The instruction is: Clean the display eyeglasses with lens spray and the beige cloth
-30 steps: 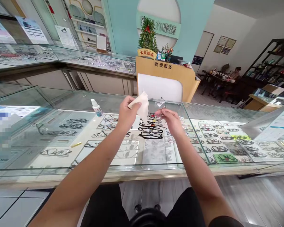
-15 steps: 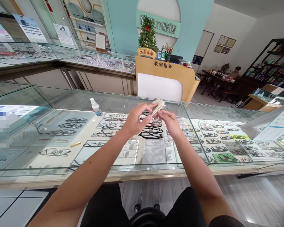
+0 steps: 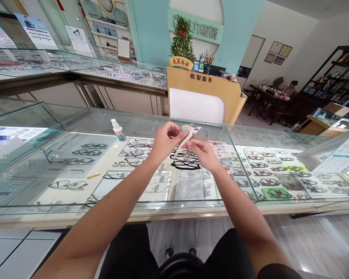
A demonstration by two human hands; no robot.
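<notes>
Both hands meet above the glass display counter [image 3: 75,209]. My left hand [image 3: 164,143] pinches a folded cream cleaning cloth [image 3: 184,138] around one lens of a pair of clear-framed glasses [image 3: 198,131]. My right hand [image 3: 202,152] is closed on the same glasses from the right, and a second lens [image 3: 187,155] hangs just below the fingers. The cloth hides most of the upper lens. A small white spray bottle [image 3: 118,131] stands on the counter to the left of my hands.
Rows of spectacle frames [image 3: 267,170] lie inside the case under the glass. A wooden cashier desk [image 3: 203,97] with a potted plant [image 3: 180,44] stands behind. A person sits at a table [image 3: 289,90] at the far right. A black stool [image 3: 180,265] sits between my knees.
My left hand brought the open cloth from the left onto the glasses and folded it over a lens. Both hands now sit close together, slightly lower.
</notes>
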